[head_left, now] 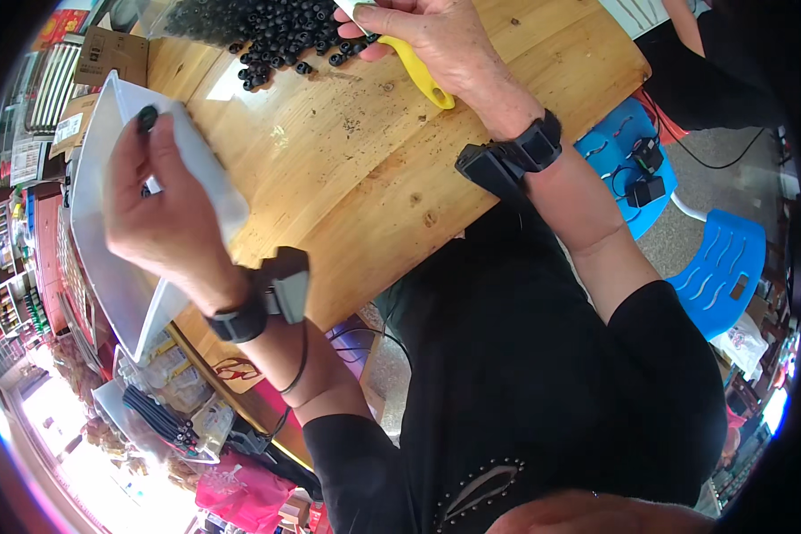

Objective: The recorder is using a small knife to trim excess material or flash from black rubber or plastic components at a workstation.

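we get a bright indoor scene, blown-out light at lower left, white glare on the wooden table (316, 209), left hand (165, 200) softly blurred, black shirt (525, 365) losing detail, fisheye-bent edges, dark corners, purple fringing at left rim

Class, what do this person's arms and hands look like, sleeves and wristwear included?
Black sleeves end near the elbows. The left hand and right hand are gloveless. Each wrist wears a black strap with a boxy dark device; the left one has a grey panel, with a thin dark cable along that forearm.
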